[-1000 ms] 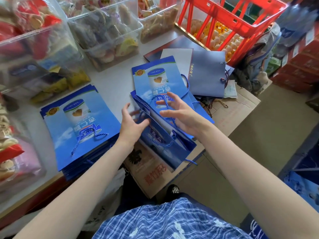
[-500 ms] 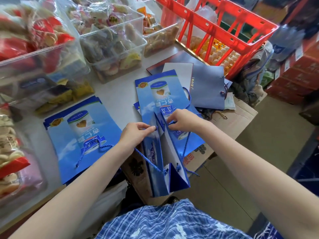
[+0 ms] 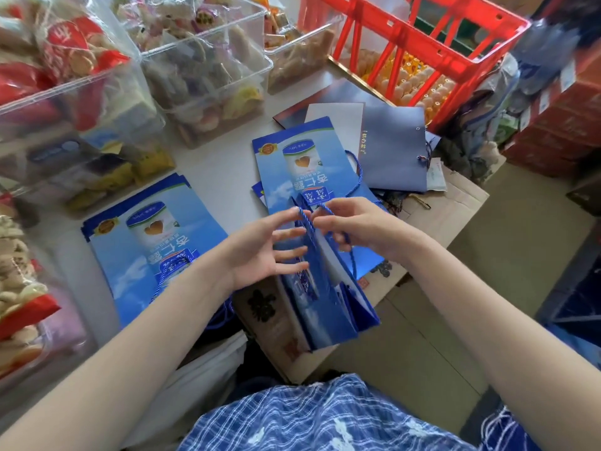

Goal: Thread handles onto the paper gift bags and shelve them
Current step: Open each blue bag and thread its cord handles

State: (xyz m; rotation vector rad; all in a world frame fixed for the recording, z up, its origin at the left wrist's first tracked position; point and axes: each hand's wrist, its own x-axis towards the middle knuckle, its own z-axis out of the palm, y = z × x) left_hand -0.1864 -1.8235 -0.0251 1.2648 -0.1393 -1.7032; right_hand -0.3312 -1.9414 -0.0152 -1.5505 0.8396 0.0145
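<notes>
I'm seeing the left hand (image 3: 260, 252) and right hand (image 3: 361, 229) pinching a blue cord (image 3: 307, 219) at the top of an upright bag (image 3: 325, 307), other fingers spread, just right of the flat bag stack (image 3: 143, 255) on the desk (image 3: 214, 164).

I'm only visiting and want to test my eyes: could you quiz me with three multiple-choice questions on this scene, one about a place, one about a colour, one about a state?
1. Where is the red crate?
A. Far right of the table
B. By the person's lap
C. Under the table

2. What colour is the cord on the held gift bag?
A. Gold
B. Blue
C. White

3. How is that bag?
A. Flat on a stack
B. Crumpled
C. Opened, upright

A: it stands at the upper right.
B: blue cord runs between left hand and right hand.
C: its sides are spread.
</notes>
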